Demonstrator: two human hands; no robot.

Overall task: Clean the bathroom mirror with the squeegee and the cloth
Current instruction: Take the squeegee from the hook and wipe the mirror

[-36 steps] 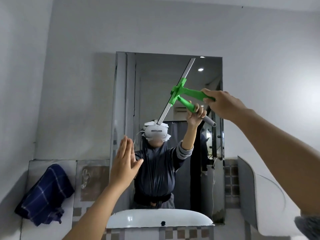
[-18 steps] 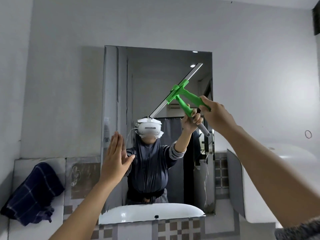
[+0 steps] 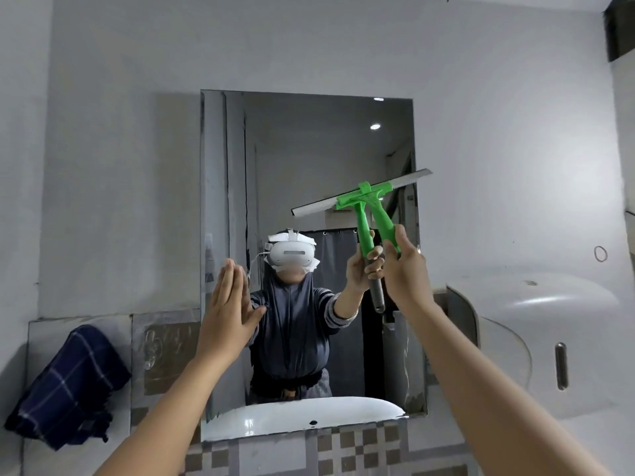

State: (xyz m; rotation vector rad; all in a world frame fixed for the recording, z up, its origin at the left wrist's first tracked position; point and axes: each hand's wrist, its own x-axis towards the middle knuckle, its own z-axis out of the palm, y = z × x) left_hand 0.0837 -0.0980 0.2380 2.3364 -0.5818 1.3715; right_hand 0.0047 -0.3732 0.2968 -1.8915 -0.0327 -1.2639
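A rectangular mirror (image 3: 309,139) hangs on the grey wall above a sink. My right hand (image 3: 405,269) grips the green handle of the squeegee (image 3: 372,197). Its metal blade lies against the mirror's right half, nearly level, with the right end higher and reaching past the mirror's right edge. My left hand (image 3: 228,314) is flat with fingers together, palm against the lower left of the mirror. A dark blue checked cloth (image 3: 68,383) lies bunched on the tiled ledge at the far left, away from both hands.
A white sink's rim shows reflected at the mirror's bottom (image 3: 302,415). A white wall-mounted dispenser (image 3: 536,338) juts out just right of the mirror. Checked tiles (image 3: 343,448) run below. A person in a headset is reflected in the glass.
The squeegee has swung from steeply tilted to nearly level and dropped lower on the mirror's right side. My left hand stays flat on the glass.
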